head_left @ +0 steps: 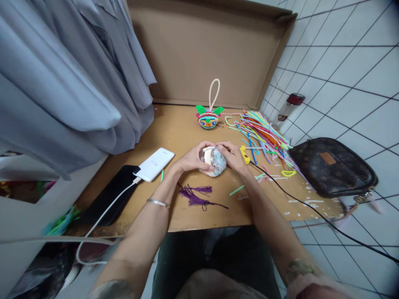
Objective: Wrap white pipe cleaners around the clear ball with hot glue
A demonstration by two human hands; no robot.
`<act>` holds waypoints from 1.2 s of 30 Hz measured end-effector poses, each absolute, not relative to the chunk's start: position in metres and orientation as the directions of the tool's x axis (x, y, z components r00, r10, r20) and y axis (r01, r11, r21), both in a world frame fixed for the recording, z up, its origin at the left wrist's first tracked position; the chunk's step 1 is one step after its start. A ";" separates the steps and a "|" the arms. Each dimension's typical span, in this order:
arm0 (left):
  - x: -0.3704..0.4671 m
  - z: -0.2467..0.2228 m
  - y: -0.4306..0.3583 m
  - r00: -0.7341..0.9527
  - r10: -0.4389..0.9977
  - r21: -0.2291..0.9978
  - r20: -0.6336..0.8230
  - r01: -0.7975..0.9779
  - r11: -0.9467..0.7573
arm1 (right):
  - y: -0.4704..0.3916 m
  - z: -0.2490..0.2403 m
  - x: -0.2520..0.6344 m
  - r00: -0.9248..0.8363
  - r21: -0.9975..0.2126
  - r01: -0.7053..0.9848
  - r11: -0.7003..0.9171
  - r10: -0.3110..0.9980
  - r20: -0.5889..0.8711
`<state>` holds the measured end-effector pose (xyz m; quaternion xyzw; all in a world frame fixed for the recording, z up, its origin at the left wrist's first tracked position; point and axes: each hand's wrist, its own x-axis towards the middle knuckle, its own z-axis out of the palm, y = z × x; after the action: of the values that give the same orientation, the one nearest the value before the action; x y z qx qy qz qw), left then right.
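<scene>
The round ball, wrapped in pale and bluish material, is at the middle of the near part of the tabletop, in front of the person. Both hands have it between them; whether it also touches the tabletop, I cannot tell. Its shape is nearly round, so I see no clear long axis.

From the ball, the left hand is at 9 o'clock, curved widely around this side, with fingers above and below. The right hand is at 2 o'clock, its fingers close together, touching the upper right edge. Both are in contact, so neither hand is nearer.

At 3 o'clock there is a yellow tool with a black cord; the right hand lies between it and the ball. At 7 o'clock lie purple tassels, and at 5 o'clock 1 green strip. Near 12 o'clock, apart, sits a colourful ornament with a white loop.

Farther out, a pile of fuzzy strips is at 2 o'clock, a dark bag at 3, and a white device at 9. Nothing stands between the hands and the ball.
</scene>
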<state>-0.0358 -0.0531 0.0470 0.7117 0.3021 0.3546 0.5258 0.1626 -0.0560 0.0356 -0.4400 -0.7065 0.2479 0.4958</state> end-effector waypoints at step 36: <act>-0.028 0.035 -0.040 0.063 0.977 0.972 0.203 0.106 -0.209 | -0.053 0.043 0.201 0.503 -0.475 0.811 -0.341 0.821 0.270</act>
<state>-0.0283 -0.0400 0.0353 0.5893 0.4595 0.5072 0.4293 0.2010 -0.0534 0.0425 -0.8187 -0.4984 0.0088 0.2849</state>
